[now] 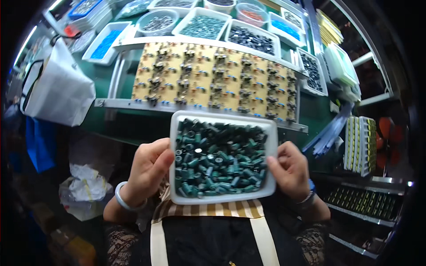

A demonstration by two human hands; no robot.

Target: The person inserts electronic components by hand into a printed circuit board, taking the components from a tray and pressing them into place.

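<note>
A white plastic tray (pixel 224 200) full of dark green cylindrical capacitors (pixel 222 166) is held up in front of my body, below the bench edge. My left hand (pixel 153 164) grips its left side, the thumb pressed near the rim and the other fingers mostly hidden. On the opposite side, my right hand (pixel 288 170) clasps the wall, its thumb over the rim. Just beyond the tray, a tan circuit board panel (pixel 199 84) with rows of small parts rests in a metal frame (pixel 155 105) on the green bench.
Behind the frame stand trays of small parts, including a teal-filled tray (pixel 202 26), a dark-filled tray (pixel 253 40) and a blue-filled tray (pixel 104 46). A white bag (pixel 62 84) sits at the left. Right of the bench are stacked boards (pixel 360 146) and a rack (pixel 361 204).
</note>
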